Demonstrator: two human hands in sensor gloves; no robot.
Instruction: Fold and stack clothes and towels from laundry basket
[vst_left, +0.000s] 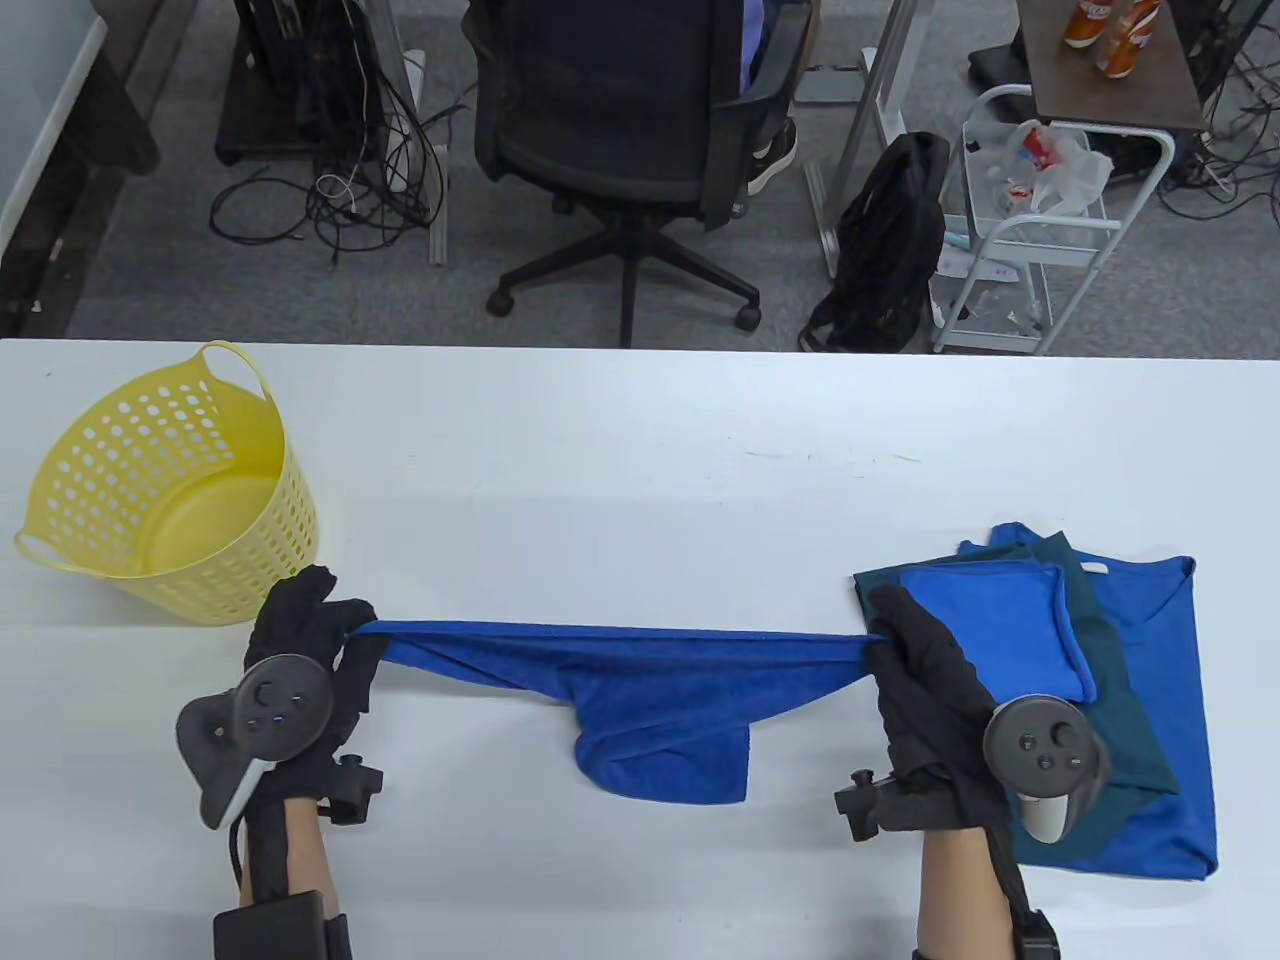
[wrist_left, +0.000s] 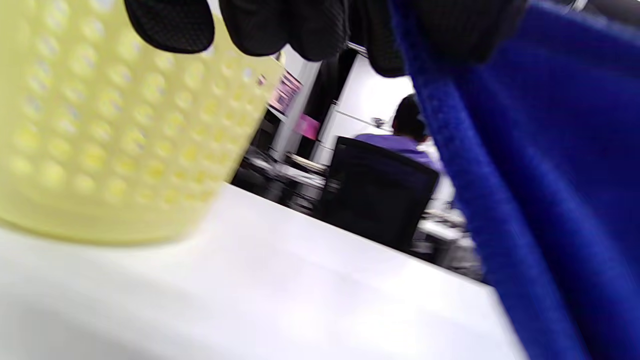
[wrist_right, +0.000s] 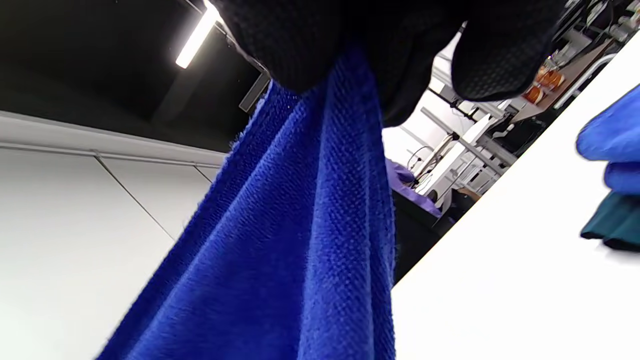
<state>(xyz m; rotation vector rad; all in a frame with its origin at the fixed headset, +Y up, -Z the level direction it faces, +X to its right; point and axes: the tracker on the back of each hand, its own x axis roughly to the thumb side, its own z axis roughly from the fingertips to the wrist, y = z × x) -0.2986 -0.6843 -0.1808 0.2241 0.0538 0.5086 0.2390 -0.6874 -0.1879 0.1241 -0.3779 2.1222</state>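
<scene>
Blue towel (vst_left: 640, 690) stretched taut above the desk's (vst_left: 640, 450) near edge, corners pinched in left hand (vst_left: 305, 650) and right hand (vst_left: 925, 665), middle sagging in a bunch. Risk: uneven fold, or disturbing the folded stack (vst_left: 1130, 700) beside the right hand.

Beyond the white table (vst_left: 640, 430), a black office chair (vst_left: 630, 140) stands on grey carpet, with tangled cables (vst_left: 350, 190) to its left and a black backpack (vst_left: 885, 250) beside a white wire cart (vst_left: 1040, 230) to its right.
</scene>
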